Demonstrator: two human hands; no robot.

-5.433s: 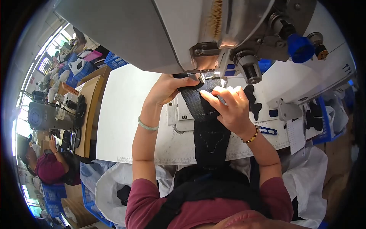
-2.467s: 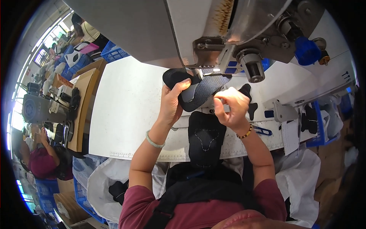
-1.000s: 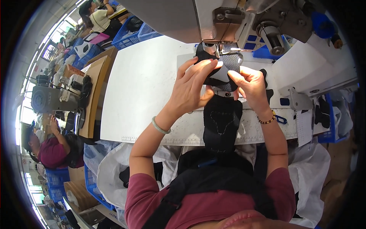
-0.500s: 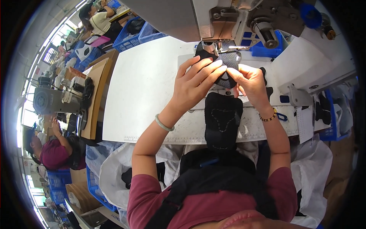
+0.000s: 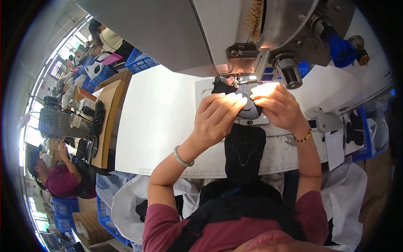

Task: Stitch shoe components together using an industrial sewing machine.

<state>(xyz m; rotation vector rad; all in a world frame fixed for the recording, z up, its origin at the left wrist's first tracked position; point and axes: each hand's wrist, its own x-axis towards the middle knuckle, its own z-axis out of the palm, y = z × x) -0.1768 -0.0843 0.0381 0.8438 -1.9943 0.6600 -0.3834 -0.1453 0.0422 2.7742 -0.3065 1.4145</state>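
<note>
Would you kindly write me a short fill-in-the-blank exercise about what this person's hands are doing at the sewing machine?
1. Both hands press a dark fabric piece flat under the head of a ____ machine.
2. The left hand has a pale green ____ at its wrist.
3. The right hand has a bracelet of ____ at its wrist.
4. The dark piece hangs over the white table's ____ edge.

Missing words: sewing; bangle; beads; near
</note>
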